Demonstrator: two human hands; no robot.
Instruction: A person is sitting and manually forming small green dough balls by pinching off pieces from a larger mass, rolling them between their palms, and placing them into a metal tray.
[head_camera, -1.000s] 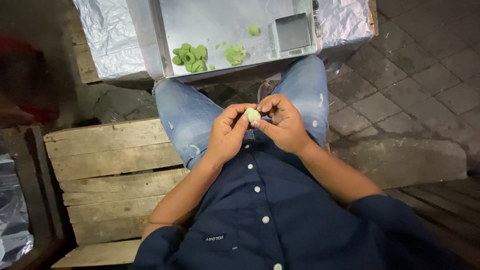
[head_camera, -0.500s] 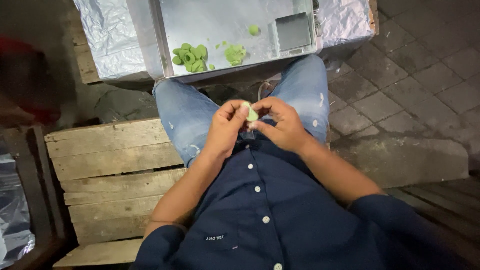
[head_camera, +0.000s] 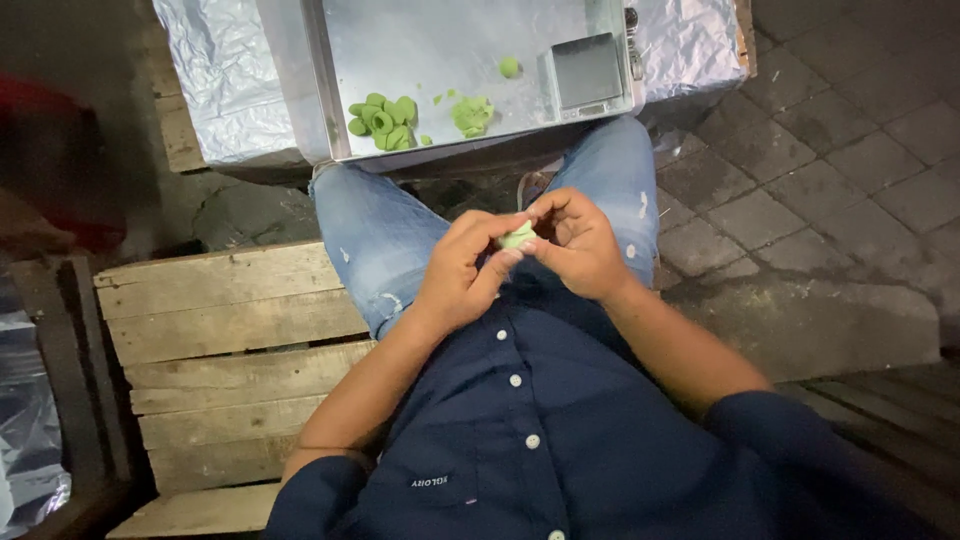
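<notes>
Head view, hands (head_camera: 520, 255) pinching green dough piece (head_camera: 517, 238)

A small pale green dough lump (head_camera: 518, 237), soft and rounded, sits pinched between both hands' fingers (head_camera: 497, 262) above the lap.

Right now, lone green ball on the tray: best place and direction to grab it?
Take the lone green ball from above, fingertips pinching its opposite sides. It is small and round, sits free on the flat metal tray, apart from the ring pile and the scale, so either side looks open.
</notes>
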